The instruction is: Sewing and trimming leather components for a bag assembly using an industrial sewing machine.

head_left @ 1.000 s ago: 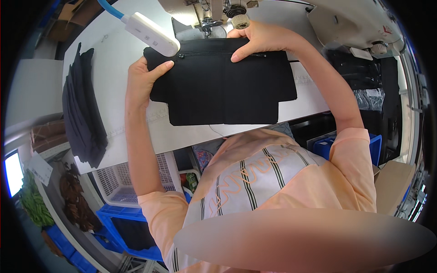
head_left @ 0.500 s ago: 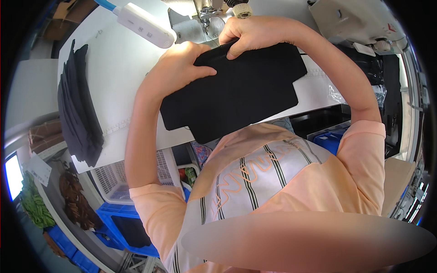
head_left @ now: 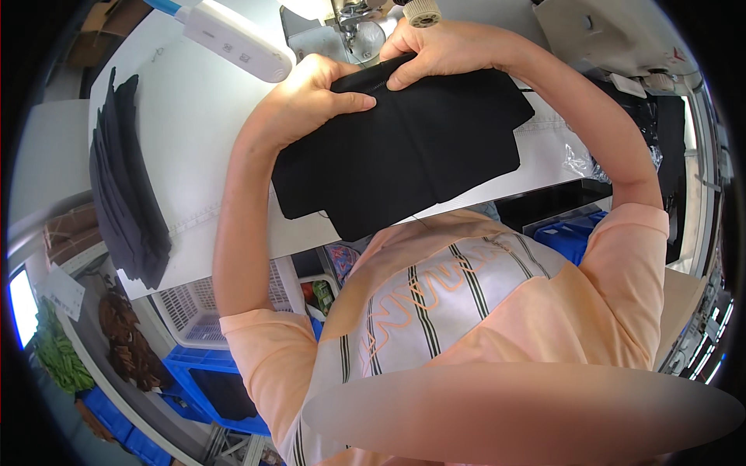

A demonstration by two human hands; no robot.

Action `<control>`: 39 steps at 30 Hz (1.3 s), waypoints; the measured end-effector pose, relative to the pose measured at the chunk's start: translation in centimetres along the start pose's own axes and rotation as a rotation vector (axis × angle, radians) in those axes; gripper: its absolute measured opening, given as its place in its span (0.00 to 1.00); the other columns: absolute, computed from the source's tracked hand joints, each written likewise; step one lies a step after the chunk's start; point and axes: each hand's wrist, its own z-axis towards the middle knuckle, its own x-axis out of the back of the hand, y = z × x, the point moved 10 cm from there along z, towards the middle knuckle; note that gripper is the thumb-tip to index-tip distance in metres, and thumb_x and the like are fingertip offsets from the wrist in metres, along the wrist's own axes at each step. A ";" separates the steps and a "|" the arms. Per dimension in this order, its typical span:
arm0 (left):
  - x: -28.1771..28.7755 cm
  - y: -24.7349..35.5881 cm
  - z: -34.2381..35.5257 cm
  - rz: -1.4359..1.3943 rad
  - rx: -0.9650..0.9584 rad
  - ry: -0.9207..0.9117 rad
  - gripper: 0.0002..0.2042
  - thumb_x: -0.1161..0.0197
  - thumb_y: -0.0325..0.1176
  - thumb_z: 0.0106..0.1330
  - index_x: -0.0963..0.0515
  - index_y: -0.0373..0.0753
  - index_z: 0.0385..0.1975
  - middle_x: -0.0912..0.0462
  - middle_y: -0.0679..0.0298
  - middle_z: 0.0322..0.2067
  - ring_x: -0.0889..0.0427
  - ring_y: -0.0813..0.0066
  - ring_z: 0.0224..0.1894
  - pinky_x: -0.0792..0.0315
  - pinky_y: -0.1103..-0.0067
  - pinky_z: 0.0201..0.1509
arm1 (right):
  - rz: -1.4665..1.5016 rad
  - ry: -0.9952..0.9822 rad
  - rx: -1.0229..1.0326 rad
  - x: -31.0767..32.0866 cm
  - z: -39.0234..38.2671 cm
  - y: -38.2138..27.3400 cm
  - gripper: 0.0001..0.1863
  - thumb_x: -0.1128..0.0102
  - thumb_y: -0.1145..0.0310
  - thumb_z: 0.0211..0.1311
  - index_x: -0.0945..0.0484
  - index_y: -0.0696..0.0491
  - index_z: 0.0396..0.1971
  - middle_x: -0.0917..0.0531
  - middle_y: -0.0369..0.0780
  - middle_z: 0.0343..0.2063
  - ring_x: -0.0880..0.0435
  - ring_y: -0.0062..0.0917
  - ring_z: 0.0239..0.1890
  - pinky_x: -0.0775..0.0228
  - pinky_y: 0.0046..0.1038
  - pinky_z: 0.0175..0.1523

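L hand (head_left: 305, 99) pinches the upper edge of a blk fabric piece (head_left: 412, 147), thumb flat on top, other fingers mostly hidden behind edge. R hand (head_left: 441, 60) has same edge a bit farther R, thumb on top too, fingertips over far side; thumbs near each other, not touching. Fabric sits over white table (head_left: 194, 132), centre, just on wearer's side of sewing machine's metal plate (head_left: 320, 43); tilted, L end lower, R end higher, stepped notches at both lower corners. Lower edge comes down to approx. table's front edge. Whether it lies flat or is lifted: can't tell. White oblong device w/ blue cable (head_left: 237, 40) just above L hand. Stack of dk cloth (head_left: 128, 186) at table's L side, well apart from hands. Clear plastic (head_left: 576, 159) near R forearm. Below table, L: white basket (head_left: 291, 291), blue crate (head_left: 177, 363) w/ dk contents.
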 end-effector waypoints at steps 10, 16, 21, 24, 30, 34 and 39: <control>-0.3 0.3 0.1 0.007 -0.046 0.023 0.14 0.35 0.30 0.57 0.19 0.30 0.41 0.21 0.67 0.23 0.24 0.82 0.25 0.30 0.82 0.31 | -0.004 0.108 0.048 -0.5 0.1 0.4 0.10 0.42 0.67 0.52 0.23 0.59 0.25 0.30 0.33 0.16 0.34 0.16 0.20 0.42 0.24 0.28; -0.1 0.4 0.4 0.003 -0.085 0.019 0.13 0.35 0.31 0.58 0.19 0.30 0.39 0.19 0.68 0.25 0.24 0.84 0.28 0.30 0.84 0.35 | -0.033 0.168 -0.024 -0.1 -0.3 0.7 0.10 0.41 0.66 0.52 0.22 0.59 0.26 0.28 0.33 0.17 0.33 0.14 0.22 0.41 0.23 0.30; -0.1 0.2 0.5 0.079 -0.073 -0.008 0.13 0.34 0.32 0.57 0.19 0.31 0.39 0.28 0.73 0.20 0.32 0.85 0.23 0.37 0.82 0.28 | 0.233 0.203 -0.049 1.1 -1.5 0.1 0.10 0.40 0.66 0.54 0.19 0.59 0.29 0.26 0.31 0.18 0.31 0.12 0.22 0.40 0.20 0.30; -0.2 0.2 0.5 0.054 -0.086 -0.020 0.14 0.33 0.33 0.56 0.18 0.32 0.39 0.32 0.74 0.18 0.35 0.86 0.22 0.40 0.82 0.26 | 0.290 -0.047 -0.247 -0.5 -1.8 1.2 0.13 0.36 0.69 0.54 0.18 0.57 0.39 0.18 0.33 0.27 0.22 0.17 0.29 0.29 0.21 0.35; -0.3 0.1 0.6 0.080 -0.093 -0.026 0.14 0.33 0.32 0.56 0.19 0.31 0.39 0.30 0.74 0.19 0.34 0.86 0.21 0.39 0.83 0.25 | 0.165 -0.013 -0.155 -0.6 -1.1 0.8 0.11 0.38 0.68 0.54 0.19 0.58 0.34 0.21 0.33 0.23 0.26 0.15 0.25 0.33 0.20 0.33; -0.3 0.0 0.5 0.033 -0.104 -0.013 0.14 0.33 0.31 0.56 0.19 0.30 0.39 0.27 0.72 0.20 0.31 0.85 0.22 0.35 0.83 0.27 | 0.063 0.071 -0.048 -0.5 -0.8 0.5 0.11 0.39 0.66 0.53 0.19 0.59 0.28 0.25 0.31 0.17 0.30 0.12 0.21 0.38 0.20 0.30; -0.6 0.5 0.3 0.025 -0.125 -0.036 0.13 0.34 0.30 0.55 0.19 0.30 0.39 0.24 0.70 0.21 0.28 0.84 0.23 0.33 0.83 0.29 | 0.092 0.084 -0.030 -1.0 -1.2 0.4 0.10 0.40 0.66 0.54 0.19 0.59 0.28 0.24 0.30 0.17 0.29 0.11 0.22 0.38 0.19 0.29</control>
